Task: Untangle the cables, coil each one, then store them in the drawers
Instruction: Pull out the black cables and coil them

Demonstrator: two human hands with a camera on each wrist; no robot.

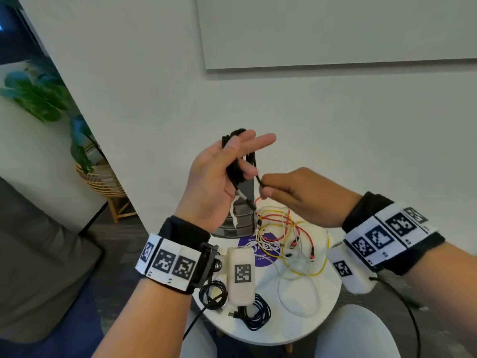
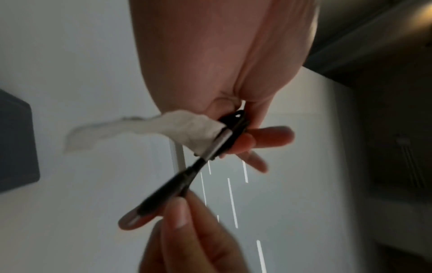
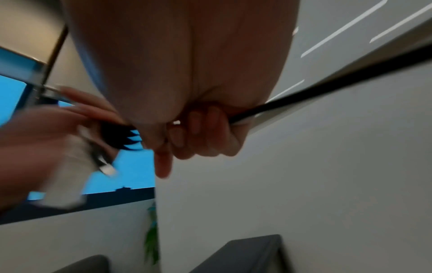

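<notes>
Fingers of the left hand (image 1: 219,177) curl around a coiled black cable (image 1: 238,161) at frame centre, while the right hand (image 1: 291,192) pinches its loose tail. Light and limp, it likely springs open unless gripped across all loops

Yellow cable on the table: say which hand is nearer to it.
Right. The right hand pinches the black cable's end just above the yellow cable; the left hand holds the black coil higher, further left.
</notes>
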